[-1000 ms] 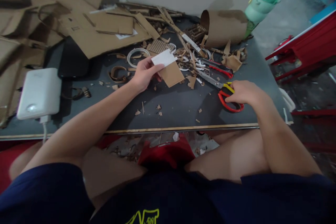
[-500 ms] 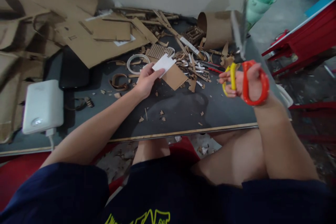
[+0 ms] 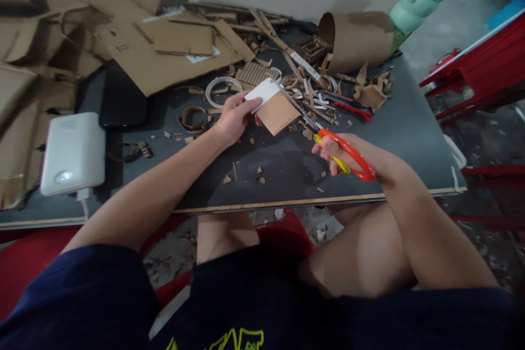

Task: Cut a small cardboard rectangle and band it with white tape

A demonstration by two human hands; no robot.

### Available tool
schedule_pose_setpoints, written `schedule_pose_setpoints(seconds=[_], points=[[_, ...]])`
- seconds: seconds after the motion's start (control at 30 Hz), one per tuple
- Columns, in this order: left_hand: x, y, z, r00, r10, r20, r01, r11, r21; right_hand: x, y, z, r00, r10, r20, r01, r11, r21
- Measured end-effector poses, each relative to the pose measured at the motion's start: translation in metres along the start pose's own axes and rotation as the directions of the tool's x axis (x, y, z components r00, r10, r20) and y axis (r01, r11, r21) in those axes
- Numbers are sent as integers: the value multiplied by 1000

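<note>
Between the thumb and fingers of my left hand (image 3: 238,116) is a small piece of cardboard (image 3: 279,113), brown on its lower part with a white patch (image 3: 262,93) on its upper left. My right hand (image 3: 337,150) is closed around the handles of a pair of scissors (image 3: 348,154), one loop red-orange and the other yellow. The blades point up and left, along the right edge of the cardboard. Whether the edge lies between the blades I cannot tell.
Cardboard scraps and a red utility knife (image 3: 355,106) lie behind my hands. A cardboard tube (image 3: 361,41) and a green bottle (image 3: 420,5) stand at the back right. On the left are a white power bank (image 3: 74,153), a black phone-like slab (image 3: 124,93) and large cardboard sheets (image 3: 164,74).
My right hand has swung the scissors down and left, from upright at the right to beside the cardboard. My left hand still holds the cardboard. The view has shifted slightly.
</note>
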State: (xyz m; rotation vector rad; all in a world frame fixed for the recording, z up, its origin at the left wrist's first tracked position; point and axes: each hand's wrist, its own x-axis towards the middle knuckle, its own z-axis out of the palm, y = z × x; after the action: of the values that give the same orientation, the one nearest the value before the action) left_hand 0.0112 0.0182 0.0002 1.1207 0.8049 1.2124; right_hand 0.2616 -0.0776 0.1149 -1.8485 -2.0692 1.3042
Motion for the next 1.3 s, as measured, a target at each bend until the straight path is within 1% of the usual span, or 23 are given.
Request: schedule_pose_setpoints(seconds=[0.07, 0.1, 0.23, 0.33, 0.5, 0.6, 0.7, 0.87, 0.97, 1.13, 1.3], points=[[-1, 1, 1, 999, -4, 39, 3, 1000, 23, 0, 4, 4, 999, 5, 47, -6, 1000, 12], [-2, 2, 1, 998, -10, 69, 8, 999, 37, 0, 7, 7, 999, 6, 53, -7, 1000, 27], [-7, 6, 4, 985, -30, 170, 17, 997, 77, 2, 12, 16, 999, 30, 21, -31, 998, 51], [-10, 8, 3, 980, -30, 197, 13, 996, 83, 4, 11, 20, 999, 39, 12, -39, 998, 54], [-12, 9, 1, 966, -61, 251, 42, 996, 81, 5, 15, 21, 1000, 23, -5, -22, 991, 135], [-11, 8, 0, 966, -61, 250, 42, 996, 83, 5, 16, 22, 1000, 20, -4, -19, 985, 173], [-10, 6, -1, 965, -57, 255, 39, 996, 75, 6, 15, 23, 1000, 24, -13, -21, 984, 178], [-8, 5, -2, 964, -69, 256, 52, 996, 72, 7, 11, 27, 996, 75, -39, -66, 980, 186], [-8, 5, -2, 966, -66, 251, 47, 995, 83, 7, 7, 27, 995, 90, -34, -83, 983, 165], [-9, 6, -1, 966, -72, 247, 52, 995, 90, 6, 2, 25, 997, 71, -26, -69, 995, 78], [-9, 6, -1, 962, -77, 262, 55, 994, 90, 5, 2, 25, 994, 100, -51, -95, 992, 84]])
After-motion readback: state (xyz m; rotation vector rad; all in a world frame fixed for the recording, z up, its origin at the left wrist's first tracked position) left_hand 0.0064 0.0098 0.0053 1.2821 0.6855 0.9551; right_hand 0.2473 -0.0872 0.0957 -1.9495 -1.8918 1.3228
